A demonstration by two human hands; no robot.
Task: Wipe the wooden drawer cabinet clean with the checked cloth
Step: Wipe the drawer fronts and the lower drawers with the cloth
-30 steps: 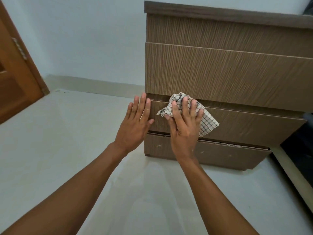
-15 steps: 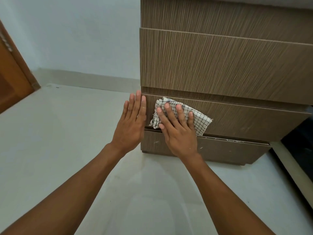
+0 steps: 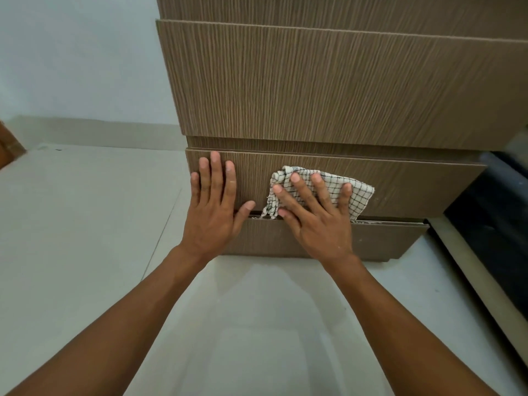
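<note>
The wooden drawer cabinet (image 3: pixel 328 87) fills the upper right, its brown ribbed drawer fronts facing me. My right hand (image 3: pixel 311 212) lies flat with spread fingers on the white checked cloth (image 3: pixel 358 195), pressing it against the second-lowest drawer front (image 3: pixel 414 190). The cloth's fringed left edge hangs over the gap above the bottom drawer (image 3: pixel 380 238). My left hand (image 3: pixel 214 207) rests flat and empty on the left end of the same drawer front, fingers pointing up, thumb out toward the cloth.
Pale tiled floor (image 3: pixel 85 238) spreads left and in front of the cabinet. A white wall with a low skirting (image 3: pixel 85 130) runs behind. A brown door edge (image 3: pixel 8 147) shows at far left. Something dark (image 3: pixel 497 212) stands right of the cabinet.
My view has dropped and moved closer to the cabinet. My right hand slid the cloth down and to the right along the drawer front. My left hand came onto the drawer's left end.
</note>
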